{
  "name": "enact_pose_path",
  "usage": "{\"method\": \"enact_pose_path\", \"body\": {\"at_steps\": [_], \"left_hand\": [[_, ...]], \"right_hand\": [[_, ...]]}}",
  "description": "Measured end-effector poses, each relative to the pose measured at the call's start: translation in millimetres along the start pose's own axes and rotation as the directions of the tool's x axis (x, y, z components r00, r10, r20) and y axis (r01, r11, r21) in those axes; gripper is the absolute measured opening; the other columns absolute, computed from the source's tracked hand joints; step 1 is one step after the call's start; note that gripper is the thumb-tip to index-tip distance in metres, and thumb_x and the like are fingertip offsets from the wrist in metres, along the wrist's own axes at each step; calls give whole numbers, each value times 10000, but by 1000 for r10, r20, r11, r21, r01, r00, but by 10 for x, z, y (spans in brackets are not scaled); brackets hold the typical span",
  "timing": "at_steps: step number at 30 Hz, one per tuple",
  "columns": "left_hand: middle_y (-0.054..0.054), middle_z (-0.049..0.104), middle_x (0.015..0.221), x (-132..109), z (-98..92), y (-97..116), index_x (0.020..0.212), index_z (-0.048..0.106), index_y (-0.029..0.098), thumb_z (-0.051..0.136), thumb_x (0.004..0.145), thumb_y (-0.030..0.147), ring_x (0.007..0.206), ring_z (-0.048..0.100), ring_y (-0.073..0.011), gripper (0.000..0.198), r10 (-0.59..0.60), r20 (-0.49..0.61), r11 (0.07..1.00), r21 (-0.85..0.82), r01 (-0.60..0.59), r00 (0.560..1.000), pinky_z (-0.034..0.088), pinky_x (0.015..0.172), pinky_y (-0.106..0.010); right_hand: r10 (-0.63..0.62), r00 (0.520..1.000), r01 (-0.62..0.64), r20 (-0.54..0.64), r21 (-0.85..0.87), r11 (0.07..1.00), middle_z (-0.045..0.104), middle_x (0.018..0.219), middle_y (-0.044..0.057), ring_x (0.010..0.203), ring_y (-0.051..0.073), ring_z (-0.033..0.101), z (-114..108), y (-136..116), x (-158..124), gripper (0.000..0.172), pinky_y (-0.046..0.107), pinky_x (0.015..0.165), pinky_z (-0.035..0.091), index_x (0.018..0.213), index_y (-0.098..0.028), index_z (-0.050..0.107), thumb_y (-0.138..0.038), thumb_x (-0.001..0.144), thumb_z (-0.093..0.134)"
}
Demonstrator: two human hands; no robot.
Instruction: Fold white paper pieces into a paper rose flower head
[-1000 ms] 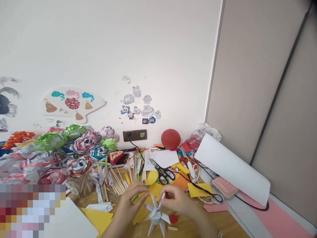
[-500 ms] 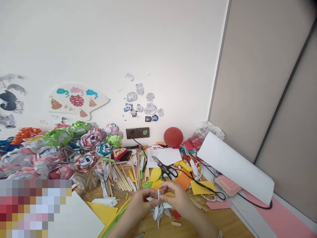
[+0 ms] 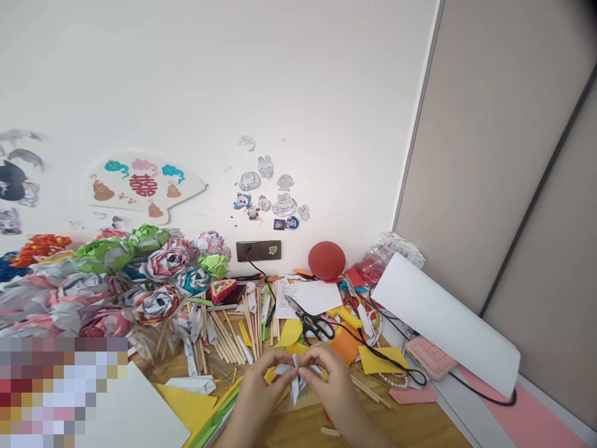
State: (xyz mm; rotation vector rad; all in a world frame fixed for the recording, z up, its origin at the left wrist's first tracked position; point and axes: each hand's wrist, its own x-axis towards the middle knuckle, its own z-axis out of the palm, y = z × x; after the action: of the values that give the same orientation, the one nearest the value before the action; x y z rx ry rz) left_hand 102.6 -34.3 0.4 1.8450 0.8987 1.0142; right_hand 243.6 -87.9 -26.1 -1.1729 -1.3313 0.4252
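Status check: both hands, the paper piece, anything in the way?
Left hand and right hand: fingertips pinching together. Folded white paper piece: held between them, partly hidden by fingers. Black-handled scissors just beyond, not blocking the pinch.

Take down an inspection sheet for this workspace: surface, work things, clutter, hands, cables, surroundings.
Surface: wooden table, largely covered; bare wood shows at the near side.
Work things: folded pale paper with pointed arms, partly hidden by fingers.
Clutter: wooden sticks, black-handled scissors, loose coloured paper; paper flowers heaped at left.
Hands: left hand and right hand both pinch the folded pale paper.
Cables: one black cord plugged into the wall socket; another crosses a yellow sheet.
Surroundings: white wall with stickers and a fan-shaped cutout; lower-left corner pixelated, unreadable.
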Motion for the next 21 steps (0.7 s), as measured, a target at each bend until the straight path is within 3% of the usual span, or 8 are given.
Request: {"method": "enact_pose_path", "body": {"at_steps": [4, 9, 15, 21], "left_hand": [[-27, 692, 755, 1, -14, 22, 726, 655, 224, 662, 649, 263, 775, 624, -231, 87, 30, -13, 999, -26, -30, 999, 466, 722, -287], [-40, 681, 740, -16, -16, 58, 659, 655, 217, 670, 642, 282, 771, 622, -239, 69, 58, -14, 998, -26, -58, 998, 471, 703, -289], [-36, 680, 763, -17, 3, 57, 742, 654, 219, 680, 636, 261, 763, 619, -231, 117, 76, -28, 997, -19, -77, 997, 467, 719, -289], [-35, 658, 747, -15, 15, 79, 692, 630, 214, 666, 647, 255, 765, 609, -228, 71, 56, -22, 998, -3, -56, 998, 465, 701, -279]], "right_hand": [[-19, 1000, 19, 14, 15, 1000, 581, 795, 17, 772, 167, 566, -9, -2, -11, 132, 280, 713, 464, 787, -194, 567, -87, 710, 561], [-39, 999, 38, 23, 53, 998, 574, 794, 16, 769, 167, 564, 4, 27, -21, 117, 282, 713, 463, 772, -192, 563, -94, 711, 571], [37, 999, -41, 24, 195, 980, 563, 761, 1, 753, 164, 570, 30, 22, -31, 148, 283, 706, 474, 819, -199, 542, -102, 708, 559], [39, 998, -47, 41, 196, 979, 555, 766, 4, 753, 168, 563, 24, 72, -35, 92, 280, 693, 468, 798, -195, 547, -135, 731, 566]]}}
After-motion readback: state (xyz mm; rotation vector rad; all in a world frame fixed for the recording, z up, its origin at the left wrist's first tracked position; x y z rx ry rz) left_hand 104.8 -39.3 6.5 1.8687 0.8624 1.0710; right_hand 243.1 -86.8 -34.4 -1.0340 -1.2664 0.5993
